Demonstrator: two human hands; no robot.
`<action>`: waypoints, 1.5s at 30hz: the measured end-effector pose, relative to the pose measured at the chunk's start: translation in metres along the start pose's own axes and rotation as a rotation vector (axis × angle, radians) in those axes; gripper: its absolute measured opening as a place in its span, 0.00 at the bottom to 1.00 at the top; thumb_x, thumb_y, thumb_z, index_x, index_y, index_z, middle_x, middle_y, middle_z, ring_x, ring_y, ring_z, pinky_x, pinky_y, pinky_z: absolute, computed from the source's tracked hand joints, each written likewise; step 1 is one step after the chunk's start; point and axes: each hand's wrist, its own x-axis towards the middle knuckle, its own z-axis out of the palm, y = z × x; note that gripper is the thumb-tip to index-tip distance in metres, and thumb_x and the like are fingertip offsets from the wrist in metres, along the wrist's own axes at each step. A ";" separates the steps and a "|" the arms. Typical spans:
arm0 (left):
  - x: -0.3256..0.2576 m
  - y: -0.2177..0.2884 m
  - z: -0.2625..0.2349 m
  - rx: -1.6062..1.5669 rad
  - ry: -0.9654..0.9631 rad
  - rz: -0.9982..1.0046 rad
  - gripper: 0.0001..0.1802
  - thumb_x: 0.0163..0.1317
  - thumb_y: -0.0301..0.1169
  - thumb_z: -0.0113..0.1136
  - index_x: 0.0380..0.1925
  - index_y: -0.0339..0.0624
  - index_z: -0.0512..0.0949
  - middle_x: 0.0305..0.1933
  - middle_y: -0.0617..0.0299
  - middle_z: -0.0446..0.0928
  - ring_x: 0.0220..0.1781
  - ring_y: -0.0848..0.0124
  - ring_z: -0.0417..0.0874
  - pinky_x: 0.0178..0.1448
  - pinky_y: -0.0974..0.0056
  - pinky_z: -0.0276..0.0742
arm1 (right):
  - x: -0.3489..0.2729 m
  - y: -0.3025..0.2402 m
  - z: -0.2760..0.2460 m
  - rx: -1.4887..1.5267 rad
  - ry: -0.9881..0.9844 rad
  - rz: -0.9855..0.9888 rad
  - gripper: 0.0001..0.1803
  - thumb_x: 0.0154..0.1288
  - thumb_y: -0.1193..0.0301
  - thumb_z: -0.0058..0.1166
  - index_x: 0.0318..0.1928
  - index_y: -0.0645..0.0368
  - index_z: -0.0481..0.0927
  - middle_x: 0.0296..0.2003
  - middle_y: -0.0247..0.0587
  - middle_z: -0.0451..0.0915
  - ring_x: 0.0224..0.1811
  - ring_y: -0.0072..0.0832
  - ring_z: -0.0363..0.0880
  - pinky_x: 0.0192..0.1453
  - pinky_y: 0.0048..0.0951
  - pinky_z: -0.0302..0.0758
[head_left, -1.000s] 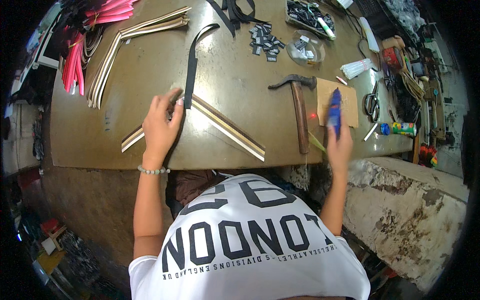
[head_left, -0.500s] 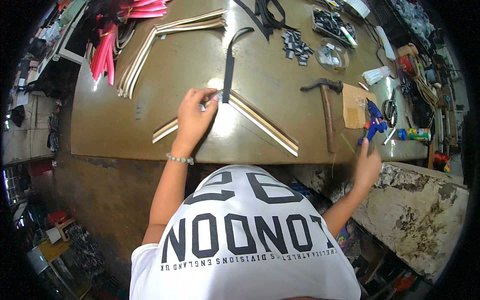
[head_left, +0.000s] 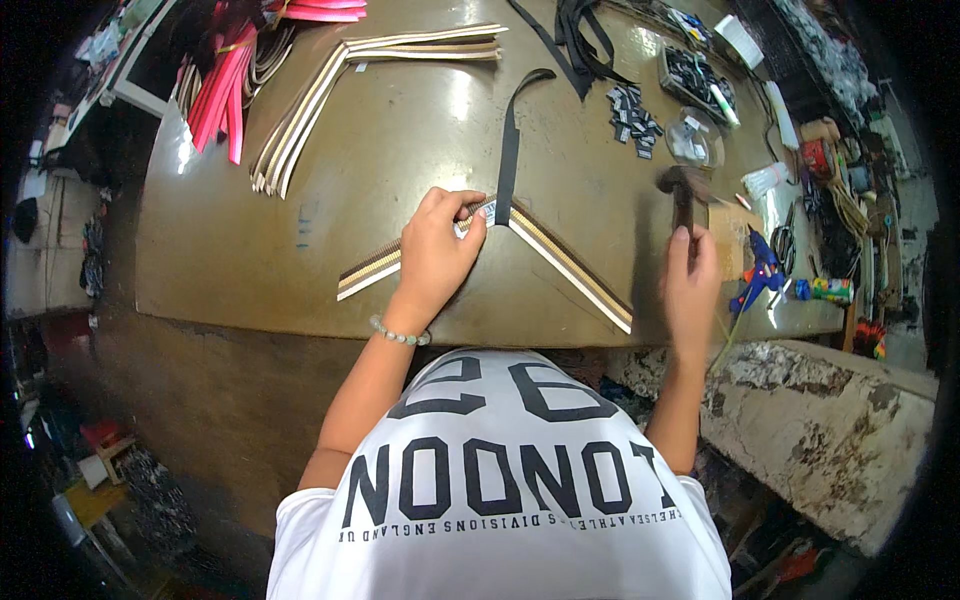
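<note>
A bent strap (head_left: 578, 276) striped in brown, tan and white lies on the table, its corner pointing away from me. My left hand (head_left: 436, 250) presses and pinches it just left of that corner, thumb and fingertips closed beside a small white label (head_left: 490, 212). From the corner a narrow black strap (head_left: 508, 160) runs toward the far side, with its end curling right. My right hand (head_left: 692, 285) is wrapped round the handle of a hammer (head_left: 683, 190), which looks lifted off the table and slightly blurred.
Beside my right hand lie a piece of cardboard (head_left: 735, 232) and a blue glue gun (head_left: 762, 268). Farther back are small black tags (head_left: 633, 122), a round clear dish (head_left: 692, 140) and a filled tray (head_left: 690, 80). A striped strap bundle (head_left: 305, 120) and pink strips (head_left: 222, 100) lie far left.
My right hand has moved from near the glue gun to the hammer, grasped it and lifted it. My left hand stays on the striped strap. The whole view has shifted a little.
</note>
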 end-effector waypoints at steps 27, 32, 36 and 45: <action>-0.004 0.033 -0.021 0.009 -0.246 0.008 0.11 0.62 0.30 0.64 0.42 0.38 0.81 0.42 0.50 0.81 0.45 0.55 0.83 0.52 0.56 0.78 | -0.014 0.026 0.009 -0.396 0.142 0.017 0.25 0.75 0.54 0.48 0.52 0.66 0.77 0.41 0.65 0.82 0.45 0.60 0.81 0.46 0.50 0.75; 0.020 0.042 -0.123 -0.109 0.104 0.080 0.09 0.62 0.31 0.66 0.38 0.37 0.83 0.35 0.63 0.83 0.38 0.75 0.81 0.45 0.69 0.76 | -0.007 0.047 0.002 -0.396 0.137 0.128 0.24 0.75 0.54 0.47 0.51 0.65 0.74 0.40 0.63 0.82 0.44 0.60 0.81 0.46 0.50 0.75; 0.001 -0.010 -0.226 -0.162 0.411 0.037 0.14 0.63 0.27 0.68 0.46 0.32 0.80 0.41 0.59 0.84 0.41 0.77 0.82 0.47 0.73 0.76 | -0.007 0.049 0.004 -0.469 0.065 -0.023 0.24 0.76 0.53 0.44 0.53 0.63 0.72 0.41 0.63 0.82 0.45 0.60 0.80 0.46 0.52 0.74; 0.076 -0.126 -0.225 0.551 0.579 -0.070 0.37 0.52 0.53 0.73 0.55 0.37 0.80 0.50 0.41 0.80 0.54 0.53 0.81 0.60 0.53 0.75 | -0.008 0.036 0.014 -0.780 0.003 0.005 0.22 0.76 0.52 0.44 0.50 0.61 0.73 0.41 0.58 0.79 0.38 0.59 0.81 0.39 0.54 0.76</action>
